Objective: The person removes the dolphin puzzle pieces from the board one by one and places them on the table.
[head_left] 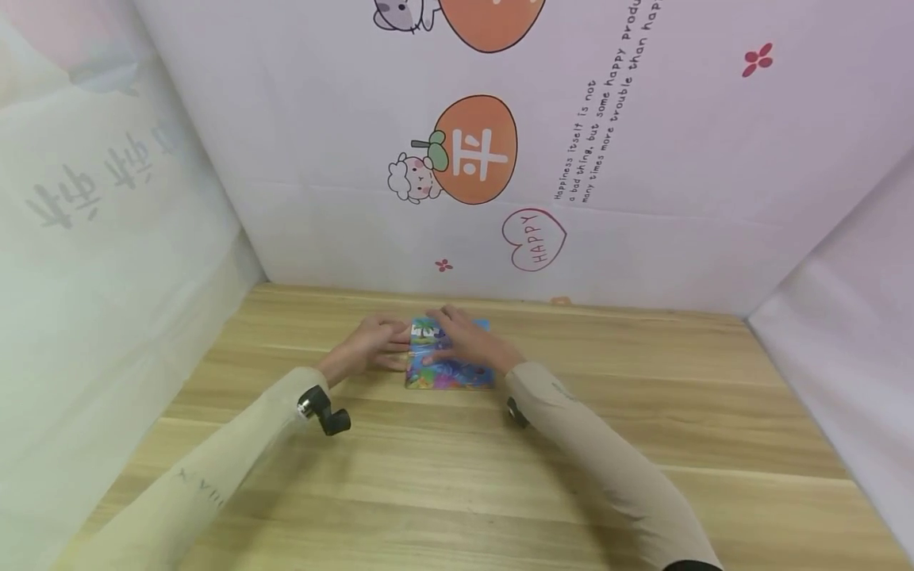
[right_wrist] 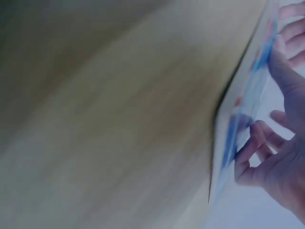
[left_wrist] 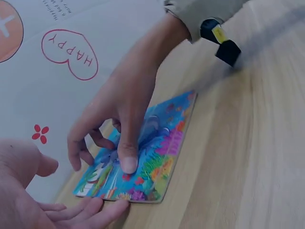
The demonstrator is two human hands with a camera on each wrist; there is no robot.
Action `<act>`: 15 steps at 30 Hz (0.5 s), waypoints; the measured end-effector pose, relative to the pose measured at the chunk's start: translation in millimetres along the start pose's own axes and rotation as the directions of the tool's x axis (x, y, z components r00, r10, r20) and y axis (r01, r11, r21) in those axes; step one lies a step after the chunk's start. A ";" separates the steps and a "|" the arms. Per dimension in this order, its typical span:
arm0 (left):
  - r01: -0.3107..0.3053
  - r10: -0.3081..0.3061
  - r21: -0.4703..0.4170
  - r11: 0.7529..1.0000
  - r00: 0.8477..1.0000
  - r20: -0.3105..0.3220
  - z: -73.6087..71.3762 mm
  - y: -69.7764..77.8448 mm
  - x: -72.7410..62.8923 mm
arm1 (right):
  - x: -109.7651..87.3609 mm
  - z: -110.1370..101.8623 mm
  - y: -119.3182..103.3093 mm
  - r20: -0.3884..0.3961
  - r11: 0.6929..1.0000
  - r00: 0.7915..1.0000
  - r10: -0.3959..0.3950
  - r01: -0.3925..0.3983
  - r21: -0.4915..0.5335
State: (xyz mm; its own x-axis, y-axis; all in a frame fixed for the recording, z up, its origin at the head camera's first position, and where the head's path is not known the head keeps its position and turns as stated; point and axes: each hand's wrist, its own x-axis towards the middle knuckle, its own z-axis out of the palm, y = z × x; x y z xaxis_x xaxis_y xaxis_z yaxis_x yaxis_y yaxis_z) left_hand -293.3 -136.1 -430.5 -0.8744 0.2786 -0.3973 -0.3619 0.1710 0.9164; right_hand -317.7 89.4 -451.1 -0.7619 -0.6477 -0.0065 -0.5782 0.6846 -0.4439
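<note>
A flat picture board (head_left: pixel 450 382) with a bright sea scene lies on the wooden table near the back wall. Corals, a palm tree and blue water show on its printed face (left_wrist: pixel 162 157). My right hand (head_left: pixel 467 341) reaches over it from the right, thumb and fingers spread apart, with the thumb tip resting on the picture. At the board's left edge is my left hand (head_left: pixel 371 345), its fingers extended and their tips right at the rim. From the right wrist view the board (right_wrist: pixel 238 109) appears nearly edge-on, with hands at the image's right side.
The wooden table (head_left: pixel 443 476) runs up to a white printed cloth wall (head_left: pixel 321 198) close behind the board. Cloth walls also stand at left and right. A small black camera device (head_left: pixel 324 410) sits on the left wrist, and another (head_left: pixel 516 412) on the right.
</note>
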 end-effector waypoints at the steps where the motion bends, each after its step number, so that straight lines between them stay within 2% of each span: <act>1: 0.019 -0.019 -0.010 1.000 1.000 0.000 -0.9 0.9 0.8 | 1.8 0.7 -0.7 -0.002 1.000 1.000 0.015 -0.015 0.007; 7: 0.121 -0.126 -0.095 0.988 0.991 -0.048 -2.9 5.5 9.4 | 12.4 0.4 -5.8 0.013 0.987 0.992 0.127 -0.128 0.093; 10: 0.163 -0.177 -0.182 0.970 0.982 -0.061 -2.1 8.2 14.3 | 14.2 -1.5 -7.3 0.027 0.976 0.987 0.160 -0.162 0.144; 12: 0.182 -0.196 -0.207 0.961 0.979 -0.050 -1.4 9.4 16.6 | 14.1 -3.1 -7.8 0.032 0.971 0.985 0.170 -0.172 0.168; 15: 0.194 -0.202 -0.194 0.962 0.979 -0.023 -1.4 10.2 18.1 | 14.4 -4.6 -8.3 0.027 0.967 0.985 0.168 -0.170 0.191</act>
State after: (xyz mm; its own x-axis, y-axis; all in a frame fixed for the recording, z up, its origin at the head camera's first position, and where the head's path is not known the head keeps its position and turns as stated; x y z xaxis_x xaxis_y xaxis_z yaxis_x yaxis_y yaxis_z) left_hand -313.3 -130.7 -428.3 -0.7904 0.2162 -0.5731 -0.5803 0.0354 0.8137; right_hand -325.2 75.8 -443.4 -0.8400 -0.5324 -0.1049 -0.3741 0.7082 -0.5988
